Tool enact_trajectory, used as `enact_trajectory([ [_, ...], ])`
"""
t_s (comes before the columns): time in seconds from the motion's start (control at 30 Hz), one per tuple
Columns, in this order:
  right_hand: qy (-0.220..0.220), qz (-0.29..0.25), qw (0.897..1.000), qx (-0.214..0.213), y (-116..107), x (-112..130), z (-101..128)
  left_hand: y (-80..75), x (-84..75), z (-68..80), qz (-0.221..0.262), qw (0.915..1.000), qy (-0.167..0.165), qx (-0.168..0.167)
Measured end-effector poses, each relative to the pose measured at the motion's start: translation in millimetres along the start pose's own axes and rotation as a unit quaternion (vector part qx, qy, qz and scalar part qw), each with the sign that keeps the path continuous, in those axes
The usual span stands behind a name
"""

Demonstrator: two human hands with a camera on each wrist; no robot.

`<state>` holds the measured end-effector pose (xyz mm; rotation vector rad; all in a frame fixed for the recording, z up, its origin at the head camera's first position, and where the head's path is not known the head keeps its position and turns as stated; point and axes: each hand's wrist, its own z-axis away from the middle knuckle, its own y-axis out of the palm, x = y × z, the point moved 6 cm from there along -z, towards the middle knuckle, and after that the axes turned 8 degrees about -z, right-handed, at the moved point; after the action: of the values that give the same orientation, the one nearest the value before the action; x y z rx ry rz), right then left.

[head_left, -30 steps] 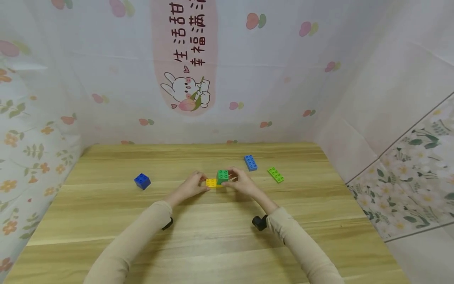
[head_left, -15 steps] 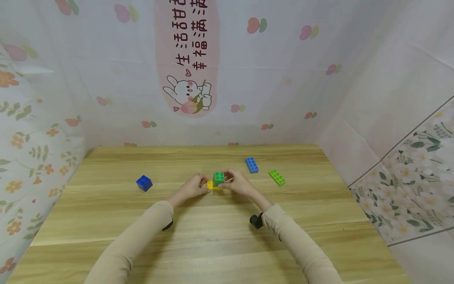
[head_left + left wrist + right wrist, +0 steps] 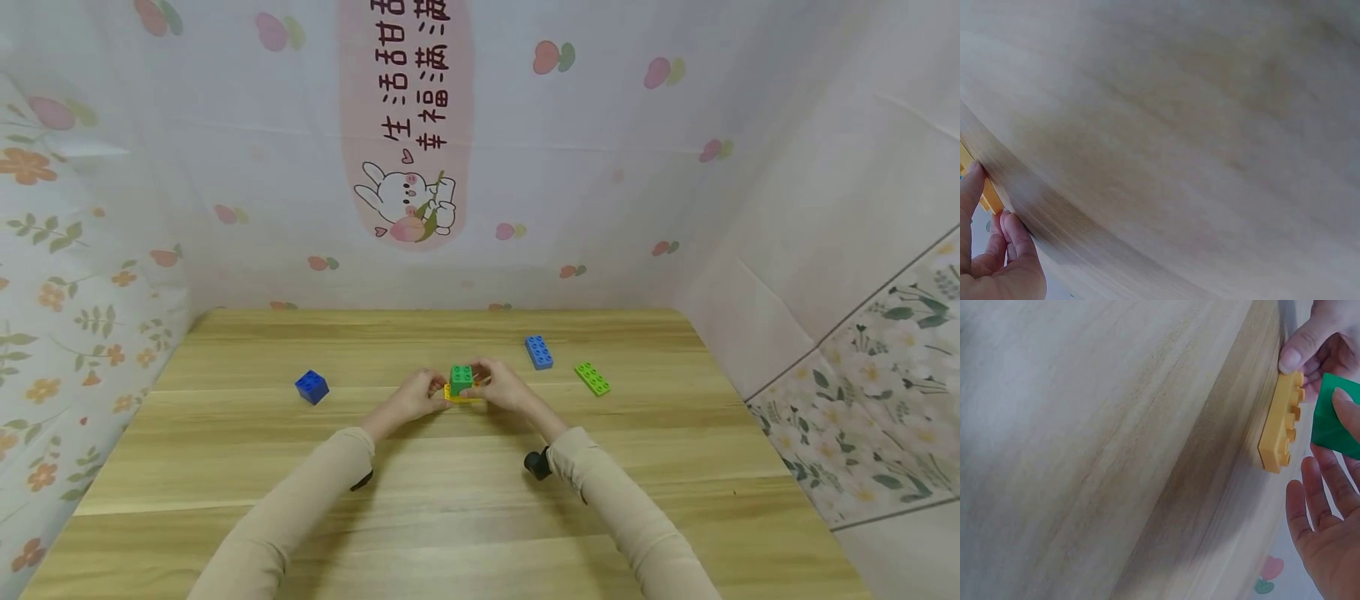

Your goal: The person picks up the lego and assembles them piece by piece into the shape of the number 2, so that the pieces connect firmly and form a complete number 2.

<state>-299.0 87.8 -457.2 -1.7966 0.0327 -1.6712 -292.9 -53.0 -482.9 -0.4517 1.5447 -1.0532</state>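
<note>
My left hand point(image 3: 416, 396) pinches one end of a yellow toy building brick point(image 3: 1279, 425), a long flat one with a row of studs. Part of that brick also shows at the left edge of the left wrist view, between thumb and fingers. In my right hand point(image 3: 504, 387) is a green cube-shaped building brick point(image 3: 461, 380), its studs facing up, gripped between thumb and fingers. The right wrist view shows a gap between the green brick point(image 3: 1335, 428) and the yellow studs. From the head, the green brick overlaps the left part of the yellow one.
On the wooden table point(image 3: 450, 500), a dark blue cube brick point(image 3: 312, 387) lies to the left. A lighter blue long brick point(image 3: 538, 352) and a flat lime-green brick point(image 3: 592, 378) lie to the right. A patterned curtain point(image 3: 300, 167) hangs behind the table.
My right hand has carried the green brick leftward, from over the yellow brick's right part to over its left part. The left hand keeps its pinch. The head view has shifted slightly.
</note>
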Motion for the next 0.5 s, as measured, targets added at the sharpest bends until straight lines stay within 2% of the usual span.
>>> enact_trajectory([
  [0.5, -0.01, 0.017, 1.0, 0.006, 5.5, -6.0, -4.0, 0.4, -3.1, 2.4, 0.005, 1.0, -0.002, -0.005],
])
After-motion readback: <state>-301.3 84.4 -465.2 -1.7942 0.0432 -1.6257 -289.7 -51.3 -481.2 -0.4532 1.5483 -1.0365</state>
